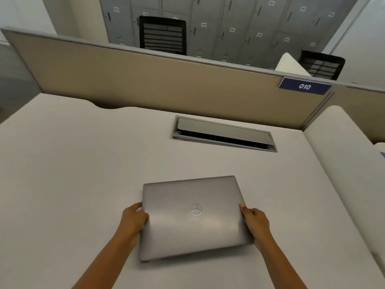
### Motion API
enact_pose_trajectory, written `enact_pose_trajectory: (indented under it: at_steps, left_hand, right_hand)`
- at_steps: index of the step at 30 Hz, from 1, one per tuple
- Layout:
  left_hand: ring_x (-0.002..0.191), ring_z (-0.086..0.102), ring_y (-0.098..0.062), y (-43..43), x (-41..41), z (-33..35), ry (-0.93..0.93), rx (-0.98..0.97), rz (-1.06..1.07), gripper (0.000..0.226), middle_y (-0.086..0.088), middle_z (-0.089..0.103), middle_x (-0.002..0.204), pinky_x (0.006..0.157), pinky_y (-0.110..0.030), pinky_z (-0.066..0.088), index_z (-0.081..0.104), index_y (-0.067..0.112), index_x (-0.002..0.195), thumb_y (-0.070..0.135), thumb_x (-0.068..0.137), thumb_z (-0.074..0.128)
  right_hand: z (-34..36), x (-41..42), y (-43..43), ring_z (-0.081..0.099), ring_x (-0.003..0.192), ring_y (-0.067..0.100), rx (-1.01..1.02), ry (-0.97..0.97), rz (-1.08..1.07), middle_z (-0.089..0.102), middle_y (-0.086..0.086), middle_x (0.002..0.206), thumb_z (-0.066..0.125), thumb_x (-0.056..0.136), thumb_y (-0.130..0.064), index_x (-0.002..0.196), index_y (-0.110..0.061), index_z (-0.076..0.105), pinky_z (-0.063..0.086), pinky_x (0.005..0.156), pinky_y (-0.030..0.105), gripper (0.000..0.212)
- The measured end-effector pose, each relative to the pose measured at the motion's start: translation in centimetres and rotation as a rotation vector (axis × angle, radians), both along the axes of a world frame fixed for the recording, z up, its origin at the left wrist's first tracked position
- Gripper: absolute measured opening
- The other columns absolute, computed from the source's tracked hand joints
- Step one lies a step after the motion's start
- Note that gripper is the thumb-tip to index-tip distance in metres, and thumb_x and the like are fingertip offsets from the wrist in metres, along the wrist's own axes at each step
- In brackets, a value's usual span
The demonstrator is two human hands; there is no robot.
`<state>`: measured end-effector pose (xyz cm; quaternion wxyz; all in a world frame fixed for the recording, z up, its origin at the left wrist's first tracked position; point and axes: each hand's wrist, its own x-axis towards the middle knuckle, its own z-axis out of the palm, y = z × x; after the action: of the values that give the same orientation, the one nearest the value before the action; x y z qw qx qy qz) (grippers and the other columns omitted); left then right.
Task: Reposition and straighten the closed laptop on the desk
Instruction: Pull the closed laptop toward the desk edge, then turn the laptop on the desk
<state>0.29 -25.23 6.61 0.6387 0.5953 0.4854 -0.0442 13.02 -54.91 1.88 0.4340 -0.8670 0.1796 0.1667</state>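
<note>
Laptop (194, 217) closed, lying near the front of the white desk (83, 163), centred. Gripped at both short sides: left hand (134, 221) clamped on the left edge, right hand (255, 224) clamped on the right edge, fingers curled under, thumbs apparently on the lid. Risk from here: uneven push from one side, leaving it skewed; or a slip off the smooth lid. Silver-grey, matte, round logo mid-lid, turned slightly against the desk line, near-left corner possibly lifted, hard to tell. Farther off, cable hatch (224, 133), then tan partition (125, 76) with label 010 (304, 86).
</note>
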Motion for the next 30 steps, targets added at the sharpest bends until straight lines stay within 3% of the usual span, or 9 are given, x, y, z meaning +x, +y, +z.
enact_pose_trajectory:
  at_steps: [3, 8, 13, 17, 21, 30]
  left_hand:
    - [0.064, 0.048, -0.018, -1.7, 0.7, -0.4, 0.012, 0.012, -0.045, 0.049, -0.004, 0.057, 0.078, 0.057, -0.028, 0.041, 0.051, 0.003, 0.132, -0.012, 0.086, 0.044]
    - [0.065, 0.051, -0.018, -3.1, 1.5, -0.6, 0.017, 0.030, -0.088, 0.049, -0.002, 0.056, 0.075, 0.054, -0.027, 0.041, 0.053, 0.002, 0.130, -0.014, 0.085, 0.043]
    - [0.070, 0.052, -0.022, -2.9, 2.4, -1.2, 0.015, 0.060, -0.106, 0.049, -0.012, 0.058, 0.100, 0.058, -0.025, 0.042, 0.054, 0.002, 0.129, -0.016, 0.084, 0.045]
    - [0.091, 0.053, -0.029, -2.3, 3.0, -1.5, 0.027, 0.071, -0.135, 0.049, -0.015, 0.059, 0.109, 0.077, -0.034, 0.044, 0.054, 0.004, 0.130, -0.014, 0.085, 0.048]
    - [0.096, 0.054, -0.031, -1.2, 3.7, -2.2, 0.047, 0.095, -0.175, 0.049, -0.017, 0.061, 0.117, 0.087, -0.041, 0.048, 0.055, 0.007, 0.130, -0.010, 0.084, 0.054]
    - [0.099, 0.058, -0.032, 0.1, 4.3, -3.7, 0.042, 0.127, -0.215, 0.053, -0.018, 0.059, 0.127, 0.083, -0.040, 0.053, 0.053, 0.010, 0.132, -0.006, 0.082, 0.062]
  right_hand:
    - [0.0, -0.7, -2.0, 0.052, 0.068, 0.023, 0.003, -0.002, -0.025, 0.059, 0.010, 0.076, 0.052, 0.092, -0.046, 0.078, -0.002, 0.058, 0.041, 0.065, 0.033, 0.047]
    - [-0.4, -1.8, -3.9, 0.050, 0.068, 0.023, -0.006, 0.009, -0.051, 0.055, 0.007, 0.071, 0.050, 0.094, -0.044, 0.069, -0.006, 0.052, 0.041, 0.067, 0.035, 0.045]
    - [-0.8, -2.4, -4.6, 0.045, 0.061, 0.018, -0.029, 0.015, -0.039, 0.051, 0.005, 0.066, 0.050, 0.095, -0.041, 0.062, -0.010, 0.046, 0.036, 0.058, 0.030, 0.045]
    - [-1.0, -2.0, -4.3, 0.047, 0.061, 0.018, -0.077, 0.001, -0.006, 0.053, 0.005, 0.067, 0.051, 0.094, -0.041, 0.066, -0.008, 0.051, 0.037, 0.061, 0.031, 0.044]
    - [-1.0, -1.8, -4.2, 0.050, 0.064, 0.022, -0.137, -0.008, 0.035, 0.054, 0.006, 0.066, 0.052, 0.094, -0.041, 0.068, -0.006, 0.052, 0.038, 0.061, 0.032, 0.043]
    - [-0.7, -1.3, -4.2, 0.052, 0.069, 0.026, -0.194, 0.005, 0.072, 0.057, 0.013, 0.073, 0.055, 0.092, -0.042, 0.070, -0.006, 0.054, 0.040, 0.068, 0.034, 0.043]
